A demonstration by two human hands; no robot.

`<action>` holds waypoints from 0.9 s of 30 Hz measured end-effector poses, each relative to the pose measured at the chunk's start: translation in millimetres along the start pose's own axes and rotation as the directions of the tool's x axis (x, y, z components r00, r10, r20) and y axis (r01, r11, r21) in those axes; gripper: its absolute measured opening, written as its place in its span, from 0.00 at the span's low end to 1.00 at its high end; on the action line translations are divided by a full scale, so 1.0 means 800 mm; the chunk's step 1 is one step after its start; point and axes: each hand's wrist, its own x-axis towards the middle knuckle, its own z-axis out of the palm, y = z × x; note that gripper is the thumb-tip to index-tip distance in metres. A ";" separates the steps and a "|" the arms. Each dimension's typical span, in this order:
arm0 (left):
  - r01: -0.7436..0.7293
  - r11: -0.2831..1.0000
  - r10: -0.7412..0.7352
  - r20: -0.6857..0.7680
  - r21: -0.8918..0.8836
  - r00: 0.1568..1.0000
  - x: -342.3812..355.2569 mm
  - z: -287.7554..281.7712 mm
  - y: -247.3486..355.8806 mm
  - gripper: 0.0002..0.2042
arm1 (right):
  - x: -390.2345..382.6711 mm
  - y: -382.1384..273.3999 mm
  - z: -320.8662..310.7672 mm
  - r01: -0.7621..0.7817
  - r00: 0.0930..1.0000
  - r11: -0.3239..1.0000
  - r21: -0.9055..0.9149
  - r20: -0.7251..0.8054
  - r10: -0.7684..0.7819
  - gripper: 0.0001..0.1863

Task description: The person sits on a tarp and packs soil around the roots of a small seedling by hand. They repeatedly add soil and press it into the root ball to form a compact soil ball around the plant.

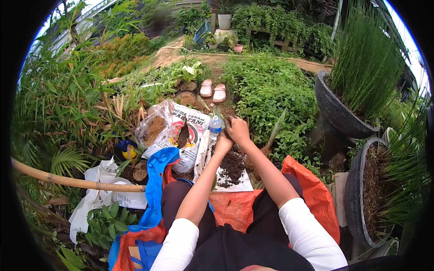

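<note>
My right hand (237, 128) is closed around something dark, too small to make out, behind the base of an upright green leaf (217, 110). My left hand (224, 142) is just below it, fingers curled and partly hidden, beside a clear bottle with a blue label (215, 127). Beneath both hands lie dark soil (231, 168) and a white sheet (242, 184). Left of them stands an open printed white sack (194, 122) with soil on it, next to a clear bag of brown material (156, 128). A mottled leaf (276, 128) rises to the right.
Pink clogs (219, 94) sit ahead on bare earth. Two large dark planters (334, 113) (357, 194) stand right. A bamboo pole (77, 179) crosses the left. Orange tarp (309, 189) and blue-orange sheeting (153, 171) surround my legs. Small pots (238, 48) are at the back.
</note>
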 end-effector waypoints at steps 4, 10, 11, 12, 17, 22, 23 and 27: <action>-0.077 0.997 0.077 -0.030 0.004 0.997 0.009 -0.016 -0.032 0.23 | 0.000 -0.028 0.002 0.024 0.999 0.997 0.068 0.038 -0.027 0.12; -0.063 0.997 0.064 0.028 -0.032 0.998 0.037 -0.028 -0.107 0.34 | 0.013 -0.038 0.012 -0.192 0.933 0.834 0.517 0.359 -0.007 0.13; -0.055 0.997 0.059 0.065 -0.060 0.996 0.039 -0.019 -0.096 0.38 | 0.019 -0.010 0.010 -0.330 0.904 0.610 0.720 0.426 -0.015 0.13; -0.074 0.995 0.078 0.074 -0.065 0.994 0.037 -0.008 -0.086 0.38 | 0.022 0.014 0.010 -0.439 0.877 0.319 0.840 0.478 -0.052 0.13; -0.147 0.956 0.184 0.130 -0.255 0.974 0.006 -0.011 -0.022 0.27 | 0.015 0.022 0.007 -0.175 0.971 0.846 0.504 0.231 0.063 0.14; -0.176 0.942 0.189 0.019 -0.284 0.982 -0.004 -0.033 -0.018 0.17 | 0.004 -0.025 0.006 -0.050 0.984 0.950 0.309 0.176 -0.005 0.12; -0.136 0.930 0.167 0.061 -0.342 0.984 -0.003 -0.033 -0.017 0.19 | 0.006 -0.025 0.006 -0.065 0.983 0.940 0.334 0.186 0.002 0.12; -0.094 0.770 0.164 0.052 -0.631 0.985 0.016 -0.033 -0.049 0.24 | 0.009 -0.037 0.014 0.047 0.978 0.892 0.450 0.160 -0.133 0.12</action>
